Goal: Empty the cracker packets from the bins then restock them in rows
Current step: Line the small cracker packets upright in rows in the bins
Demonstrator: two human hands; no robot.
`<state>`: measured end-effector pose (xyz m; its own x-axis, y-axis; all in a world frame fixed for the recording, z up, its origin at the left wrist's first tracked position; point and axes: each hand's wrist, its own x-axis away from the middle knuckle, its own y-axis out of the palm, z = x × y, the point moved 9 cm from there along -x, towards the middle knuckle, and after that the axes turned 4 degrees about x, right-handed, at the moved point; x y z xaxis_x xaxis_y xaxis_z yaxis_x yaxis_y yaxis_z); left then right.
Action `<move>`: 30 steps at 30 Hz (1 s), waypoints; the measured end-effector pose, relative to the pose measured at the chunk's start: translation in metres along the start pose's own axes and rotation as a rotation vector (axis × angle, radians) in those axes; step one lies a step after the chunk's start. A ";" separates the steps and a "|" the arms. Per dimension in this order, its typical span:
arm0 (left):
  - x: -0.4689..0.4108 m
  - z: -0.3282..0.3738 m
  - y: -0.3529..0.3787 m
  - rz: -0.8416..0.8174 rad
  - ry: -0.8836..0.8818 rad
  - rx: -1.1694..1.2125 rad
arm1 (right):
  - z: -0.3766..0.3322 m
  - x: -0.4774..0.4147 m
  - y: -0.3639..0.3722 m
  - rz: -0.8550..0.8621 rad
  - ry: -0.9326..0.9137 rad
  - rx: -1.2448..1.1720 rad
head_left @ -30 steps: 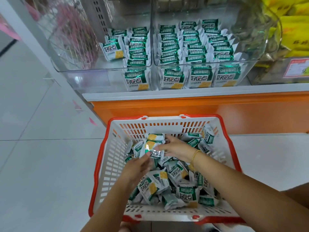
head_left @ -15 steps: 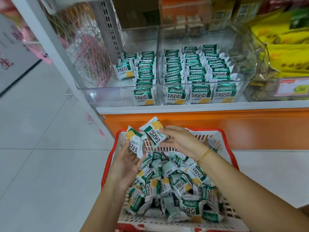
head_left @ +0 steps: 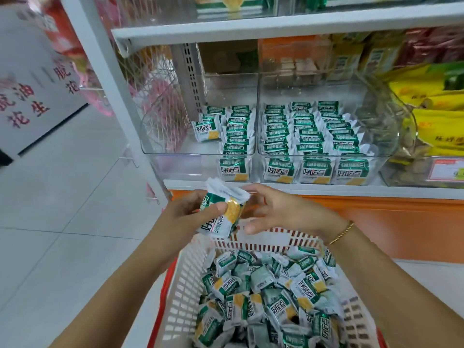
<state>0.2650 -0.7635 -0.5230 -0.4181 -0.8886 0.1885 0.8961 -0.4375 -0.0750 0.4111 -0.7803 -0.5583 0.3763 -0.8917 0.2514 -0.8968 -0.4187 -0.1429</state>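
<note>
My left hand (head_left: pixel 187 217) grips a small stack of green-and-white cracker packets (head_left: pixel 222 212) above the far rim of the basket. My right hand (head_left: pixel 281 212) hovers just right of that stack with relaxed fingers and holds nothing. Below lies a white basket with a red rim (head_left: pixel 183 285), heaped with loose cracker packets (head_left: pixel 271 297). On the shelf stand two clear bins: the left bin (head_left: pixel 175 146) holds one full row and part of a second, the right bin (head_left: pixel 376 146) holds three full rows (head_left: pixel 308 136).
A white shelf board (head_left: pixel 251 28) runs above the bins, and an orange base panel (head_left: pixel 389 222) below them. Yellow snack bags (head_left: pixel 437 116) sit to the right, and a wire rack with pink items (head_left: pixel 155 101) to the left. Tiled floor (head_left: pixel 62 222) stretches left.
Both hands rose from the basket with packets. The right hand passed its packet onto the stack in the left hand and let go. The view tilted up toward the shelf.
</note>
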 end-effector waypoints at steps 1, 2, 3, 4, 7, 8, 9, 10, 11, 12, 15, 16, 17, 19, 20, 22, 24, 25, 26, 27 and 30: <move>-0.003 0.011 0.000 -0.027 0.029 -0.065 | -0.015 -0.002 -0.008 0.024 -0.015 0.076; -0.006 0.021 0.000 -0.048 0.058 -0.120 | -0.030 -0.007 -0.015 0.056 -0.025 0.184; -0.009 0.029 0.000 -0.057 0.090 -0.156 | -0.046 -0.011 -0.019 0.074 -0.029 0.292; -0.012 0.035 -0.001 -0.052 0.120 -0.169 | -0.060 -0.018 -0.020 0.065 -0.034 0.393; -0.023 0.049 -0.006 0.009 0.196 -0.163 | -0.095 -0.033 -0.016 -0.008 -0.031 0.747; -0.026 0.053 -0.009 0.035 0.221 -0.169 | -0.106 -0.037 -0.017 -0.020 -0.027 0.868; -0.030 0.056 -0.014 0.062 0.238 -0.177 | -0.116 -0.041 -0.017 -0.032 -0.023 0.963; -0.035 0.059 -0.019 0.083 0.247 -0.179 | -0.123 -0.045 -0.017 -0.046 -0.016 1.018; -0.039 0.061 -0.025 0.103 0.249 -0.167 | -0.130 -0.051 -0.019 -0.050 -0.015 1.040; -0.044 0.064 -0.032 0.125 0.249 -0.148 | -0.136 -0.058 -0.020 -0.057 -0.014 1.034; -0.060 0.075 -0.062 0.286 0.277 -0.098 | -0.151 -0.091 -0.030 -0.055 -0.036 0.907; -0.064 0.076 -0.075 0.360 0.287 -0.127 | -0.154 -0.105 -0.040 -0.027 -0.030 0.839; -0.069 0.076 -0.087 0.420 0.288 -0.191 | -0.157 -0.120 -0.052 0.025 -0.017 0.768; -0.079 0.070 -0.103 0.487 0.273 -0.458 | -0.160 -0.152 -0.078 0.169 0.008 0.661; -0.084 0.066 -0.105 0.490 0.266 -0.624 | -0.159 -0.168 -0.088 0.239 0.022 0.654; -0.093 0.056 -0.099 0.438 0.249 -0.867 | -0.151 -0.196 -0.093 0.313 0.079 0.712; -0.097 0.051 -0.088 0.371 0.264 -0.974 | -0.136 -0.218 -0.088 0.303 0.127 0.796; -0.098 0.051 -0.085 0.358 0.283 -0.994 | -0.129 -0.228 -0.086 0.300 0.138 0.863; -0.098 0.052 -0.085 0.355 0.305 -0.999 | -0.124 -0.235 -0.085 0.306 0.144 0.932; -0.099 0.052 -0.085 0.355 0.324 -0.998 | -0.121 -0.240 -0.086 0.317 0.148 0.990; -0.098 0.052 -0.087 0.349 0.369 -1.003 | -0.112 -0.247 -0.090 0.302 0.214 1.143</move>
<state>0.2355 -0.6311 -0.4836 -0.3354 -0.8975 -0.2862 0.5172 0.0785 -0.8523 0.3732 -0.5030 -0.4999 0.0433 -0.9788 0.2000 -0.1765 -0.2045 -0.9628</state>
